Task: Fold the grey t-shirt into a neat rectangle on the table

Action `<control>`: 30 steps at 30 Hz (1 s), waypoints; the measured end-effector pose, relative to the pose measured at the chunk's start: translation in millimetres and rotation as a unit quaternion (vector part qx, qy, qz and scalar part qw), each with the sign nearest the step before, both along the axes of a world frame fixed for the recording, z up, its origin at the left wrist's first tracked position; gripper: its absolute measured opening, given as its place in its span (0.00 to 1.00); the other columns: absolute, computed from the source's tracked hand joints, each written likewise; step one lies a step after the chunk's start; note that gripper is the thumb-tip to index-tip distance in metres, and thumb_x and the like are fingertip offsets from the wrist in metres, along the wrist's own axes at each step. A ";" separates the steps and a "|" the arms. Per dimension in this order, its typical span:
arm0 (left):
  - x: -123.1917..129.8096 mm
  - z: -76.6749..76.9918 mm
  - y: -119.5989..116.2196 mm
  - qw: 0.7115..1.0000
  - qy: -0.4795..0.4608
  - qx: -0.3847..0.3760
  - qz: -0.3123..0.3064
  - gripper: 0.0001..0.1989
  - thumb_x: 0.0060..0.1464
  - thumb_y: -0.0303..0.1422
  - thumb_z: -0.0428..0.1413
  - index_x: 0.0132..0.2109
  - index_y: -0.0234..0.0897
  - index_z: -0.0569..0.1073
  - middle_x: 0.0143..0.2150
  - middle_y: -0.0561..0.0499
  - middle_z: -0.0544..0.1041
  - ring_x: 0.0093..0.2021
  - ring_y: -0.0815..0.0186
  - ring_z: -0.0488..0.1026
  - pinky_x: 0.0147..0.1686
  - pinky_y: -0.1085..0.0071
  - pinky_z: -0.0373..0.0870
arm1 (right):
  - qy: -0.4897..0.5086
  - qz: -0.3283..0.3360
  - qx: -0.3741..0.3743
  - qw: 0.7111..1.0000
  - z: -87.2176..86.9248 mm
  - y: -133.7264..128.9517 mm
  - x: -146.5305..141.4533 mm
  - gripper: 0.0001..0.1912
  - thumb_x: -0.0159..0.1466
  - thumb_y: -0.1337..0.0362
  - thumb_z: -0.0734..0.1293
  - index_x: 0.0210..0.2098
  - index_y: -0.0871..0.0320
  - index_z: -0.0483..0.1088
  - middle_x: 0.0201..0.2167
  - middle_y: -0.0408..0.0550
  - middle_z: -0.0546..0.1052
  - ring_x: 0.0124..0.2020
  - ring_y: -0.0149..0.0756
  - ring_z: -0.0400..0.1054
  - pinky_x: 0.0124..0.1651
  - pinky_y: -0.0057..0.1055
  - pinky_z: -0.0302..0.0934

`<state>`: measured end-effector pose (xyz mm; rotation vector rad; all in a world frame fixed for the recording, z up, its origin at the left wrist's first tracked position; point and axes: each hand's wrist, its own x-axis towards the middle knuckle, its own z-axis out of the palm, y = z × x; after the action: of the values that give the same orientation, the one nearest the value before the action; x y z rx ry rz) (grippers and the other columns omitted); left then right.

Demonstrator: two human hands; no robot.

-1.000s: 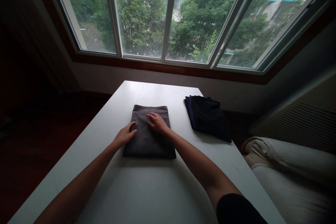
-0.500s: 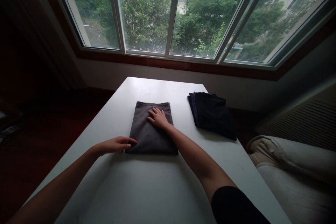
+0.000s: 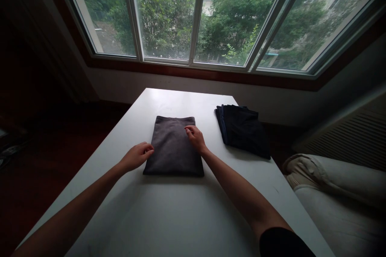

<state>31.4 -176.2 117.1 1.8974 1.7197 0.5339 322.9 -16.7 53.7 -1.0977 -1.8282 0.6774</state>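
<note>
A folded dark grey cloth (image 3: pixel 173 148) lies flat, roughly rectangular, on the white table (image 3: pixel 169 217). At its left edge is my left hand (image 3: pixel 138 156), fingers curled together, the tips close to the cloth's side. My right hand (image 3: pixel 196 138) is over the cloth's upper right part, its fingers bent and drawn together near the right edge. Whether either hand pinches any fabric is too small to make out. To the right, a folded dark navy or black cloth (image 3: pixel 245 130) rests near the table's right edge.
Beyond the table's far edge are a wall and a wide window (image 3: pixel 169 16) with a brown frame. On the right, beside the table, is a pale cushioned piece (image 3: pixel 340 184). A slatted panel (image 3: pixel 356 138) stands behind it. Dark reddish floor shows at the left.
My right hand has slid right across the grey cloth, and its spread fingers have drawn together. My left hand has moved up along the left edge, its fingers now curled.
</note>
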 end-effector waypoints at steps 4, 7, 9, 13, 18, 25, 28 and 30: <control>34.8 1.2 13.2 0.992 0.052 0.094 -0.068 0.15 0.66 0.42 0.52 0.50 0.43 0.80 0.53 0.44 0.77 0.56 0.53 0.72 0.57 0.58 0.69 | 0.033 -0.021 -0.042 0.998 -6.6 -46.0 49.9 0.18 0.70 0.51 0.61 0.45 0.55 0.77 0.51 0.54 0.77 0.52 0.45 0.71 0.49 0.38 0.69; 60.2 -9.5 22.4 0.981 0.076 0.124 -0.129 0.16 0.66 0.41 0.54 0.56 0.43 0.78 0.63 0.44 0.72 0.65 0.51 0.66 0.64 0.54 0.65 | 0.028 0.006 -0.187 0.982 -10.2 -85.0 82.4 0.20 0.67 0.48 0.64 0.47 0.55 0.76 0.42 0.51 0.77 0.40 0.41 0.73 0.37 0.34 0.69; 74.8 -23.1 28.8 0.973 0.092 0.137 -0.162 0.20 0.65 0.41 0.56 0.61 0.45 0.75 0.69 0.45 0.67 0.71 0.50 0.59 0.69 0.52 0.59 | 0.042 0.073 -0.302 0.949 -5.6 -108.7 96.7 0.22 0.67 0.46 0.66 0.49 0.56 0.75 0.31 0.44 0.75 0.31 0.36 0.71 0.31 0.30 0.65; 95.7 -54.5 37.9 0.962 0.124 0.132 -0.203 0.31 0.66 0.46 0.56 0.71 0.45 0.65 0.77 0.44 0.56 0.76 0.47 0.49 0.73 0.45 0.48 | 0.124 0.159 -0.425 0.882 12.2 -141.3 106.7 0.25 0.65 0.45 0.70 0.52 0.56 0.74 0.22 0.38 0.69 0.24 0.32 0.68 0.26 0.26 0.59; 101.6 -75.2 35.3 0.961 0.132 0.150 -0.191 0.32 0.68 0.50 0.51 0.74 0.47 0.60 0.79 0.45 0.48 0.78 0.49 0.45 0.74 0.45 0.42 | 0.249 0.170 -0.489 0.819 20.4 -151.4 99.4 0.29 0.63 0.45 0.72 0.59 0.51 0.71 0.36 0.48 0.77 0.36 0.37 0.77 0.23 0.23 0.55; 95.4 -76.0 27.1 0.963 0.124 0.162 -0.177 0.31 0.70 0.50 0.47 0.74 0.48 0.61 0.78 0.46 0.52 0.77 0.52 0.47 0.75 0.46 0.43 | 0.130 0.274 -0.543 0.783 14.4 -141.6 86.2 0.30 0.63 0.45 0.73 0.55 0.61 0.75 0.29 0.52 0.82 0.33 0.41 0.80 0.24 0.22 0.59; 94.2 -76.3 27.5 0.962 0.126 0.164 -0.176 0.31 0.70 0.51 0.47 0.74 0.48 0.60 0.79 0.46 0.51 0.78 0.52 0.47 0.74 0.46 0.44 | 0.097 0.291 -0.526 0.793 14.7 -141.8 83.0 0.33 0.62 0.43 0.73 0.56 0.61 0.75 0.33 0.53 0.83 0.37 0.43 0.81 0.27 0.24 0.64; 93.2 -75.9 27.3 0.961 0.128 0.166 -0.182 0.32 0.70 0.52 0.47 0.75 0.48 0.59 0.79 0.46 0.51 0.77 0.52 0.47 0.74 0.47 0.43 | 0.076 0.290 -0.519 0.800 15.9 -143.7 84.0 0.35 0.61 0.42 0.74 0.58 0.59 0.75 0.34 0.52 0.83 0.37 0.43 0.80 0.29 0.26 0.67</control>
<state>124.6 -148.9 41.2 2.5499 1.4373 0.4691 406.9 -160.4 69.6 -1.0245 -1.6045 2.2505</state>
